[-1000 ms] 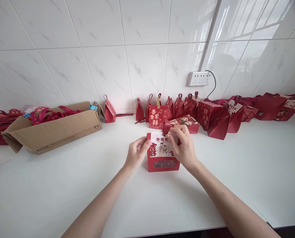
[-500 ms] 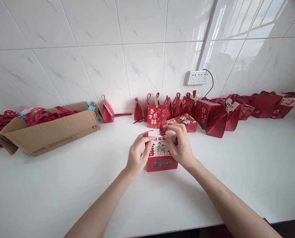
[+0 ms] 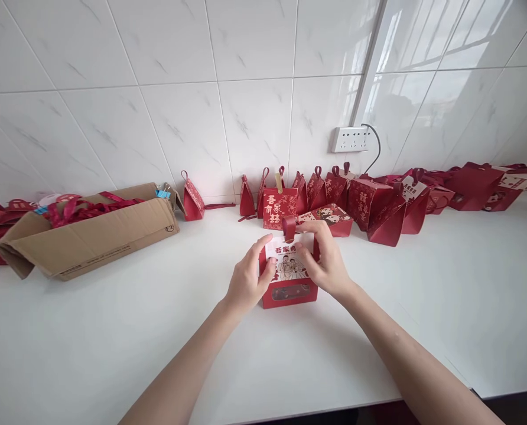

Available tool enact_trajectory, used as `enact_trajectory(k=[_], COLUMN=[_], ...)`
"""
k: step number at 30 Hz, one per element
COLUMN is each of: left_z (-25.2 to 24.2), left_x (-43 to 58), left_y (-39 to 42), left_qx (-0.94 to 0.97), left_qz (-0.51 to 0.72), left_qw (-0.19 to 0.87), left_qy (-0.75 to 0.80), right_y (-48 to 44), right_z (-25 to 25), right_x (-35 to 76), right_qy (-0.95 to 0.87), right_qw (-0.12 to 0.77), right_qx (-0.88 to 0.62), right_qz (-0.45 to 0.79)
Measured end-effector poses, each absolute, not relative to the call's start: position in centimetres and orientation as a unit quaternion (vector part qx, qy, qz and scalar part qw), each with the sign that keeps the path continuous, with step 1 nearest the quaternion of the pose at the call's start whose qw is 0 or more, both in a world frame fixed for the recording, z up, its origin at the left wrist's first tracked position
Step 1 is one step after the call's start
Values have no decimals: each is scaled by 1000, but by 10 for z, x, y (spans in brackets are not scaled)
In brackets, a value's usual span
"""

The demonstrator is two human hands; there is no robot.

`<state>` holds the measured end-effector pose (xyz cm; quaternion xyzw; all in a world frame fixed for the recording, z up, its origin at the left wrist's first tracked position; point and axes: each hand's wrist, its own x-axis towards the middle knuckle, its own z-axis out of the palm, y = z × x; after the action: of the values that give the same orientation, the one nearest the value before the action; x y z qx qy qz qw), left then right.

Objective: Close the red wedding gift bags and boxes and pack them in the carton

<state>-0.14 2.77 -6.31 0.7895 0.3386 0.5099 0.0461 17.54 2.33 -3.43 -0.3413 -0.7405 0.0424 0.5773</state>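
Note:
A red gift box (image 3: pixel 289 273) stands upright on the white table. Its white front panel carries red characters and a drawn couple, above a small oval window. At its top a dark red ribbon loop (image 3: pixel 289 228) sticks up. My left hand (image 3: pixel 251 273) grips the box's left side, thumb on the front panel and fingers at the upper edge. On the other side, my right hand (image 3: pixel 328 260) holds the upper right edge, thumb on the front and fingers behind. Part of the panel's right side is hidden by that hand.
At left stands an open cardboard box (image 3: pixel 99 239) of red ribbons with blue clips. Several red gift boxes line the tiled wall, among them a patterned one (image 3: pixel 280 206) straight behind and a larger one (image 3: pixel 381 212) at right. A power strip (image 3: pixel 351 139) is on the wall.
The ribbon loop now stands higher and straighter above the box. My left fingers have moved from the top edge down to the box's left side; my right hand stays on its edge.

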Motion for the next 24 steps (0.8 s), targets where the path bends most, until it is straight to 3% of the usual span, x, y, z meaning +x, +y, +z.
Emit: enact_trajectory(k=[7,14,20,24], left_z=[-70,-70,-73,-74], left_x=[-12,-18,-20,-20], left_y=[30,37,36,35], left_qx=[757,762,787,754], left_qz=[408,304,322,386], left_qw=[329,427,411,435], left_qy=[390,380,329,305], right_y=[37,43,55,52], right_z=[-46,-46,-52,-48], right_x=[196,209,205,197], right_qy=[-709,-699,-639,-717], right_qw=[523,457,527,510], right_qx=[-380,-379,-418,-423], right_qz=[281,399,373,216])
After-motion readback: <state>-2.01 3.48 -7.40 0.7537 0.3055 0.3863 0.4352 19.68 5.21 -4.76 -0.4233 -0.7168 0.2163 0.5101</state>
